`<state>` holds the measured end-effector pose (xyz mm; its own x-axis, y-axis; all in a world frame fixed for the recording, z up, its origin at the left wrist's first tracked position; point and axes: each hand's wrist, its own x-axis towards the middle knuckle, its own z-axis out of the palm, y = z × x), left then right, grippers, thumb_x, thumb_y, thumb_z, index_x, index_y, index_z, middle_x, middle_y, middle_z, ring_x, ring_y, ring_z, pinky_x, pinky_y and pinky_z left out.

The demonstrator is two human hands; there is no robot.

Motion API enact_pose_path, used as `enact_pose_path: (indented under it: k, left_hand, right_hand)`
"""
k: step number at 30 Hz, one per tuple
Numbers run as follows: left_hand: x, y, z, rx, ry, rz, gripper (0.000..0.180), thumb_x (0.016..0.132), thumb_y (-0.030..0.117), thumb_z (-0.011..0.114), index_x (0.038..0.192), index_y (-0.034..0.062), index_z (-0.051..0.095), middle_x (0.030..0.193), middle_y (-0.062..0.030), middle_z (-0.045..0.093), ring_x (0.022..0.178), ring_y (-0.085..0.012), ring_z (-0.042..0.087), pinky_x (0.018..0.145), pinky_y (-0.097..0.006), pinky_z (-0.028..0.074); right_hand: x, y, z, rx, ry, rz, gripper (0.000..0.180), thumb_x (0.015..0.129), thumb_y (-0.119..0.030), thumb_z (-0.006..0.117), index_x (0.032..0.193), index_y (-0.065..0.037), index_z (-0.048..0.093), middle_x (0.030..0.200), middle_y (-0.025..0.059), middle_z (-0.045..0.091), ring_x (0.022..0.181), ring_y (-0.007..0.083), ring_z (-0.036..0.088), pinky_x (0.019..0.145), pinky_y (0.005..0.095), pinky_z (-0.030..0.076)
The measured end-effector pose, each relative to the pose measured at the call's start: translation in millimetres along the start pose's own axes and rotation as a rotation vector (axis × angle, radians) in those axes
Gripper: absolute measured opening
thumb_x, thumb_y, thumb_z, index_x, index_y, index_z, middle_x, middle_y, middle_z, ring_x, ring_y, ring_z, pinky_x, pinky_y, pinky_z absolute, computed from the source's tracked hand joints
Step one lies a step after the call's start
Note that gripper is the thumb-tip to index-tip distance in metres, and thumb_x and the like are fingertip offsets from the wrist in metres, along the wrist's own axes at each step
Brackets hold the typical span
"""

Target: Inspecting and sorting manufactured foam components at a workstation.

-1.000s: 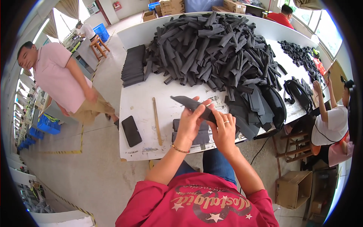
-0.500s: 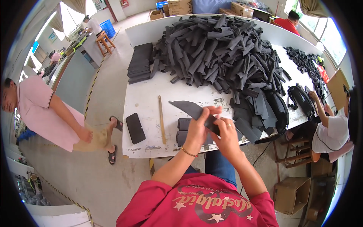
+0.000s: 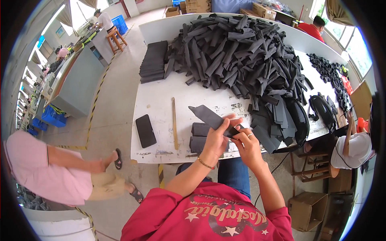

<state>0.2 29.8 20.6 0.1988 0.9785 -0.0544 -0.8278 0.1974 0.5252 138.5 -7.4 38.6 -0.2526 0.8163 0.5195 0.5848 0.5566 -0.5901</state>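
Observation:
A dark grey strip of fabric (image 3: 207,116) is held in both hands above the near edge of the white table (image 3: 159,100). Its pointed end sticks out to the far left. My left hand (image 3: 218,138) grips it with the thumb on top and fingers underneath. Close by, my right hand (image 3: 247,145) pinches its near right end. Under my left hand, two folded dark pieces (image 3: 198,143) lie on the table, partly covered. Farther back rises a big heap of curled dark fabric pieces (image 3: 237,56).
A neat stack of dark pieces (image 3: 152,64) stands left of the heap. A black phone (image 3: 145,131) and a thin wooden stick (image 3: 175,124) lie at left. Flat dark pieces (image 3: 263,136) and a black padded item (image 3: 296,120) lie right. A person in pink (image 3: 52,168) is on the left floor.
The strip's pointed end has swung slightly, and more of its flat face shows. Both hands keep hold of it. The person in pink has moved nearer along the left side.

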Motion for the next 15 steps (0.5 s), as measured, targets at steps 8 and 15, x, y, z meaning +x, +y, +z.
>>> enact_pose_path:
  k: [8,15]
  left_hand:
    - [8,24,22,-0.028,0.039,0.192,0.032,0.098,0.024,0.054,0.116,-0.0024,0.054,0.081,-0.0049,0.061,0.086,-0.0235,0.066,0.092,-0.040,0.050]
    - [2,10,28,-0.101,0.000,0.204,0.029,0.098,0.025,0.053,0.112,-0.0007,0.055,0.077,-0.0030,0.058,0.077,-0.0181,0.062,0.097,-0.042,0.048]
  right_hand:
    - [13,-6,-17,0.001,0.079,-0.126,0.018,0.074,0.003,0.071,0.084,-0.001,0.058,0.089,0.0125,0.059,0.074,0.0306,0.059,0.061,0.0390,0.049]
    - [17,-10,-6,0.003,0.088,-0.162,0.018,0.074,0.005,0.070,0.085,-0.001,0.057,0.088,0.0125,0.060,0.073,0.0303,0.059,0.060,0.0383,0.048]
